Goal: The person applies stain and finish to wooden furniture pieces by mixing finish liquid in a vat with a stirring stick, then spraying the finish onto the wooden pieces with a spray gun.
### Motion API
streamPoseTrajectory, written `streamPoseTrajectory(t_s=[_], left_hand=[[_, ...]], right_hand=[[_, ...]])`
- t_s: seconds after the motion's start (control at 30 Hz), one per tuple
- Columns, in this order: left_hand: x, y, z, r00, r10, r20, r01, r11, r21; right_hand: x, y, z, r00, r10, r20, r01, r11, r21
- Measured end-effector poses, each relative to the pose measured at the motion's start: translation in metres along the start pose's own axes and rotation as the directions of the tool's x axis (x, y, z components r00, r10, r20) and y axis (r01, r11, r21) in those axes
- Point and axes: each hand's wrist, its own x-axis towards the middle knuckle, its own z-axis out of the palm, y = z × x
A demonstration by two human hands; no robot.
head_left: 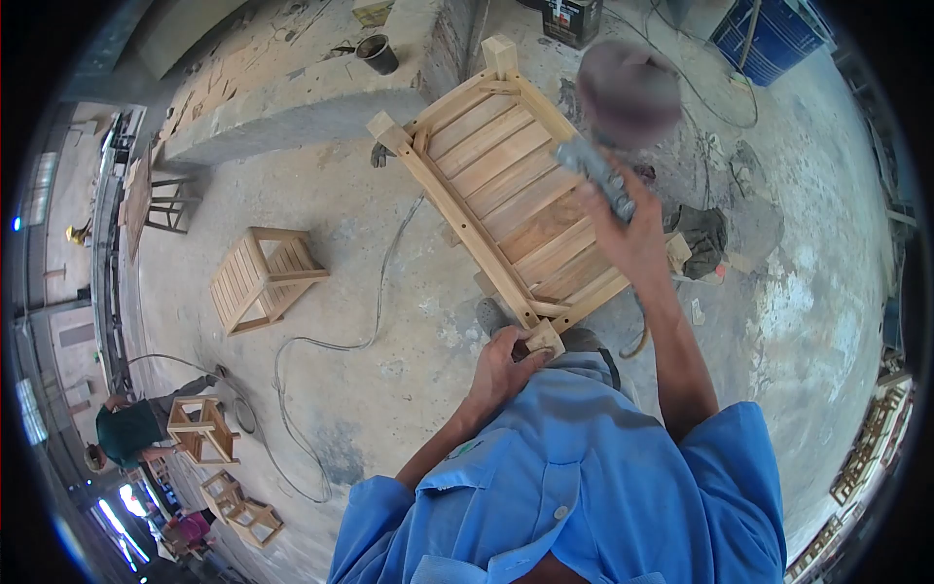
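A slatted wooden stool point(525, 185) lies tipped in front of me, its underside frame and short legs facing up. My left hand point(506, 362) is closed round the leg end nearest my body. In my right hand point(632, 234) is a grey power tool point(595, 173), held over the stool's right rail with the fingers wrapped round its body. Just beyond the tool is a round, dark reddish disc shape point(630, 94), smeared by blur. A cord point(637, 341) hangs below my right forearm.
A smaller slatted stool point(268, 277) stands on the concrete floor at left, near a loose cable point(375, 336). A black cup point(377, 54) sits on a concrete ledge point(292, 112). At upper right is a blue bucket point(769, 39). One person point(131, 433) works beside wooden frames point(202, 430).
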Motion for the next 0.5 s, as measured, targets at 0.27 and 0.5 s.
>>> streamPoseTrajectory(t_s=[0.27,0.5], left_hand=[[0.017,0.028,0.042,0.999,-0.011,-0.044,0.01,1.0,-0.03],[0.051,0.042,0.081,0.989,0.129,-0.07,-0.133,0.99,-0.045]], right_hand=[[0.056,-0.009,0.015,0.979,-0.187,0.084,0.195,0.974,-0.112],[0.013,0.026,-0.021,0.972,-0.107,0.209,0.136,0.982,-0.129]])
